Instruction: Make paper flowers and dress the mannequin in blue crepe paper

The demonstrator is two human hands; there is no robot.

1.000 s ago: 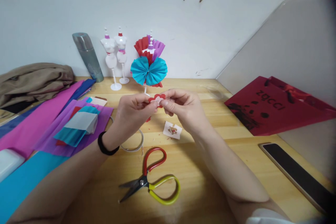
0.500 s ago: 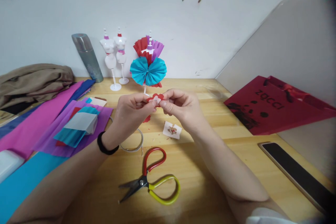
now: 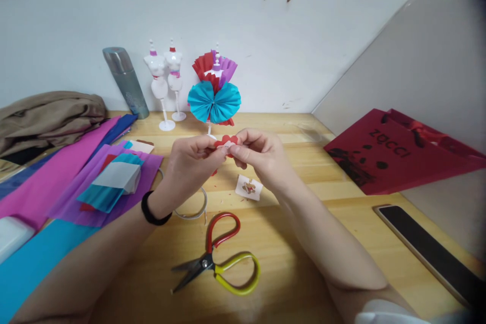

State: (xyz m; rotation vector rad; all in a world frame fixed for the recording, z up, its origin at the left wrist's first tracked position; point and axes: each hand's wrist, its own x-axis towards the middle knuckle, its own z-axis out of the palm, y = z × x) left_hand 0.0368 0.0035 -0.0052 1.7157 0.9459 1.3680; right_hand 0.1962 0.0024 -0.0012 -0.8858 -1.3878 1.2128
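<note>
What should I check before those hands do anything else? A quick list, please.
1. Red flower held: ok, pinched between the left hand and the right hand.
2. Flower's pale centre firmly attached: cannot tell, fingertips cover part of it.
3. Scissors out of the hands: ok, lying on the table.
4. Scissor blades closed: not ok, they are parted.
5. Mannequin with the blue bow upright: ok, standing beyond the hands.
6. Phone clear of the hands: ok, off to the right.
</note>
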